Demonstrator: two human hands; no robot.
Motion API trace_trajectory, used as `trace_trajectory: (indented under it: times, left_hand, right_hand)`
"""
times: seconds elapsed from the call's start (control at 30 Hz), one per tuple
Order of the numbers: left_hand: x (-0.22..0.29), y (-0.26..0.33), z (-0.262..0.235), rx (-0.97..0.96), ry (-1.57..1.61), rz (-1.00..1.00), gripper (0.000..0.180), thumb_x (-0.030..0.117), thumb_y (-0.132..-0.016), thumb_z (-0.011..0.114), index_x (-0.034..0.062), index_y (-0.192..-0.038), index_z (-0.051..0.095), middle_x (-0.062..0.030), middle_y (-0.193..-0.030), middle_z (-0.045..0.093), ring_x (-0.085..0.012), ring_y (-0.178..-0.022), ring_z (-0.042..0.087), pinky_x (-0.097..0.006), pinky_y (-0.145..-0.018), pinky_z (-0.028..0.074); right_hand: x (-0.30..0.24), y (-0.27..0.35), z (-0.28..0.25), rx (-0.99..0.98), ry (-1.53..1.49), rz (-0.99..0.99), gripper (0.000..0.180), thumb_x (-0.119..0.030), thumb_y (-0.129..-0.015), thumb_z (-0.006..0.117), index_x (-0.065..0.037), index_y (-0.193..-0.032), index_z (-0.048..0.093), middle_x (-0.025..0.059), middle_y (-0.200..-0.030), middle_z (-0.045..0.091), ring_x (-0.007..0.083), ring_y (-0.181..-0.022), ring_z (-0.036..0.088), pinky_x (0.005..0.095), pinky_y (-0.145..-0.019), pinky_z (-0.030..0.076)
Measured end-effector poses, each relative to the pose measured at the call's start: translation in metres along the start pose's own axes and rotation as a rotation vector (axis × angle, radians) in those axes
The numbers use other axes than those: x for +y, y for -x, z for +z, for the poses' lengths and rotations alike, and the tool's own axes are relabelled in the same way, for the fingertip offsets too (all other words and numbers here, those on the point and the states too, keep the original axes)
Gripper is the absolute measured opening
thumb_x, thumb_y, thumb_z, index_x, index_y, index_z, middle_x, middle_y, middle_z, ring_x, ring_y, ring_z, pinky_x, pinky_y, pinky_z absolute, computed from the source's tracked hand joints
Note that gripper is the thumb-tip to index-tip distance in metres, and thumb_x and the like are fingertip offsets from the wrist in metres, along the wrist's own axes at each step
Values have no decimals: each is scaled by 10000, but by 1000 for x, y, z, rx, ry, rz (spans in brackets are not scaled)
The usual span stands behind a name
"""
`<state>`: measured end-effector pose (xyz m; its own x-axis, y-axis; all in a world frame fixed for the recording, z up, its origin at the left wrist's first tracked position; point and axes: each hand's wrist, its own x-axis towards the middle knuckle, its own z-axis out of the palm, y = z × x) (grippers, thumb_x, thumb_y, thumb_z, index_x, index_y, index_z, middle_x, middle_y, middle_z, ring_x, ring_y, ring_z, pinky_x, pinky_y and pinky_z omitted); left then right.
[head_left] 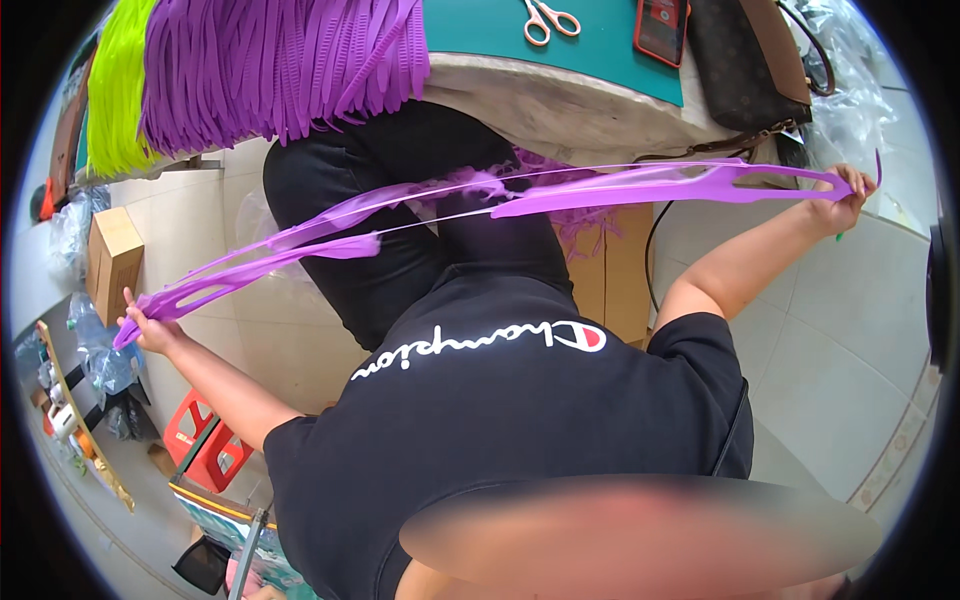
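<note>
My arms are spread wide with a stretchy purple rubber-like strip [650,190] pulled out between them, above my lap. My left hand [156,333] is closed on its left end, low at the left. Farther up at the right, my right hand [843,203] grips the other end, and a thin purple tip pokes up past the fingers. Long openings run through the strip at both ends, and thin stretched strands cross the middle. Behind it, frayed purple scraps [590,220] hang by my knee over a cardboard box [628,270].
On the table ahead lie heaps of purple straps [280,70] and yellow-green straps [118,95], a green mat [480,30], scissors [538,28], a phone [660,30] and a brown bag [745,70]. A red stool [205,445] and a carton [115,250] stand at the left.
</note>
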<state>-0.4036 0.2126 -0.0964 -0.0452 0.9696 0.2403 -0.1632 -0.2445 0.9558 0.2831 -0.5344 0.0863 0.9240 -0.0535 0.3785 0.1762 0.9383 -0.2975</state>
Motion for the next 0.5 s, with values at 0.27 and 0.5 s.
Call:
trace_trajectory:
  times: [0.27, 0.5]
  left_hand:
    - [43, 57, 90, -679, -299, -680, 355, 161, -914, 617, 27, -1230, 528, -60, -1015, 644, -39, -710, 539, -200, -648, 420]
    - [154, 181, 248, -1156, -968, 634, 707, 78, -668, 641, 65, -1349, 449, -188, -1370, 424, -356, -1297, 354, -416, -1096, 253]
  right_hand:
    - [72, 46, 74, -401, 318, 193, 134, -45, -910, 556, -2, -922, 682, 144, -1054, 606, 186, -856, 532, 268, -723, 437]
    - [156, 71, 162, -672, 494, 159, 186, -49, -950, 495, 27, -950, 665, 259, -1142, 603, 214, -827, 539, 296, -686, 432]
